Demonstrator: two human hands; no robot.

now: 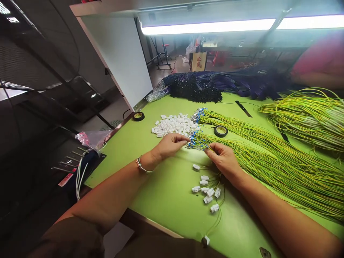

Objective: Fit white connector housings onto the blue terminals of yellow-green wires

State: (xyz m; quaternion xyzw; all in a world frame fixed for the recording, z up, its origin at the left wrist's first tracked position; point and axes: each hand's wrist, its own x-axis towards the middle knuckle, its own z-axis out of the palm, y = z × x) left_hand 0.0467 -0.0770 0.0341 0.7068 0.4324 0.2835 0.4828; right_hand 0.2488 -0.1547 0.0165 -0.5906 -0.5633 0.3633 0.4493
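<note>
My left hand (170, 145) lies on the green table (166, 193) with its fingers pinched together at the blue terminal ends (194, 140) of a bundle of yellow-green wires (268, 161). My right hand (224, 159) is closed on the same bundle just behind those ends. Under my right wrist lie several wires fitted with white connectors (208, 191). A heap of loose white connector housings (174, 125) sits just beyond my left hand.
A tape roll (220, 131) lies between two wire bundles, another roll (138, 116) at the table's left edge. Black and purple wire bundles (215, 87) cross the far end. More yellow-green wire (309, 114) piles at right. Another person's pink sleeve (319, 61) shows far right.
</note>
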